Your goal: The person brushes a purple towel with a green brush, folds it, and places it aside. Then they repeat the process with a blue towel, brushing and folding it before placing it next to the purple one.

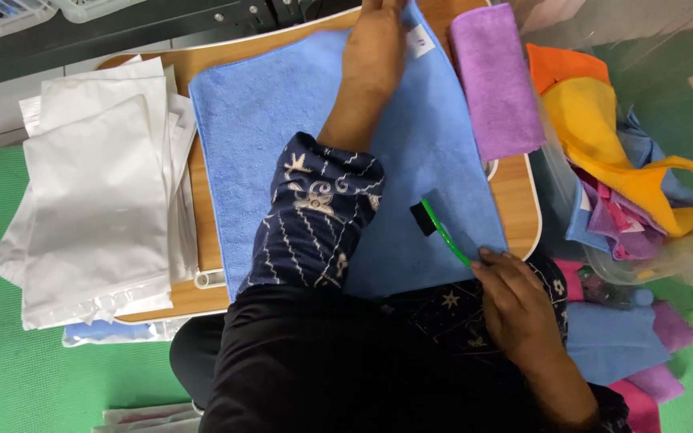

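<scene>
Both hands spread and pin a blue cloth flat on a small wooden desk.

Left hand point(372, 44) reaches across to the far edge of the blue cloth point(282, 128), its grip released, palm and fingers pressing down near a white label point(420, 40). Right hand point(515, 301) pinches the cloth's near right corner; a green-handled tool point(441, 228) lies on the cloth just beside it, and whether the fingers also hold it cannot be told. The cloth covers most of the desk point(515, 200). A folded purple cloth point(495, 80) lies touching its right edge; white plastic bags point(98, 192) are stacked to the left; a clear tub point(683, 256) of orange, yellow and blue cloths sits at right. Judging from this, smoothing goes best with the far edge held firm while the near corner is drawn taut and square.
</scene>
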